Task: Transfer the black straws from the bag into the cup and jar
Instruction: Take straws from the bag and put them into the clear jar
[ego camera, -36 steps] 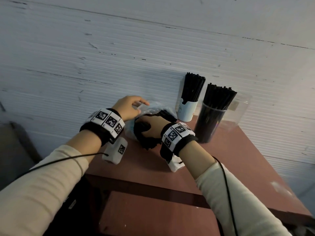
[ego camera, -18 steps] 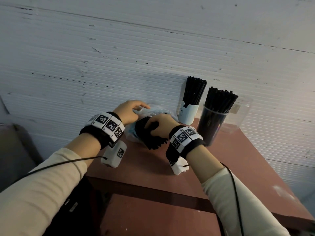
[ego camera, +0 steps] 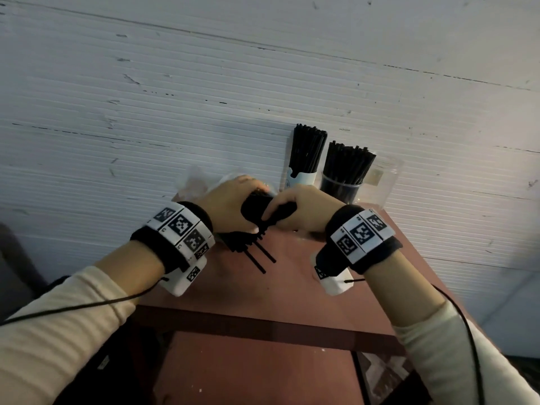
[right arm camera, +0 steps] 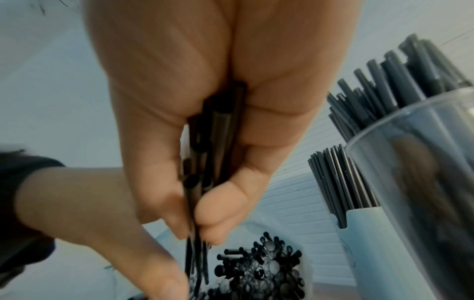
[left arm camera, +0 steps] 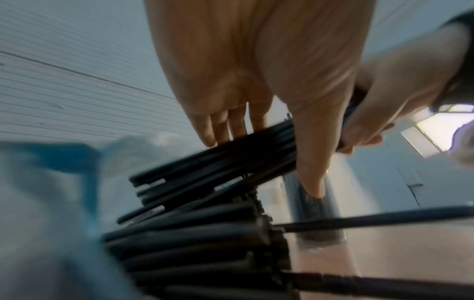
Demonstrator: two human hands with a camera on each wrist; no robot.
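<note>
A bundle of black straws (ego camera: pixel 257 206) is held above the red table between both hands. My left hand (ego camera: pixel 233 204) grips its left part, with fingers behind it and the thumb (left arm camera: pixel 311 172) across the front. My right hand (ego camera: pixel 298 213) is closed around the right end (right arm camera: pixel 218 150). The clear bag (ego camera: pixel 198 182) lies behind the left hand, with more straws (right arm camera: pixel 261 270) inside. A few straws (ego camera: pixel 258 254) stick out onto the table below the hands. The white cup (ego camera: pixel 301 180) and the clear jar (ego camera: pixel 340 190) stand at the wall, both packed with upright straws.
An empty clear container (ego camera: pixel 382 182) stands right of the jar against the white ribbed wall (ego camera: pixel 204 83). The red table (ego camera: pixel 292 287) has bare surface in front of the hands. Its front edge lies near my forearms, with a lower shelf beneath.
My right hand has drawn a bundle of straws up out of the bag. My left hand has left the bag and taken hold of the bundle. A few straws now poke out onto the table.
</note>
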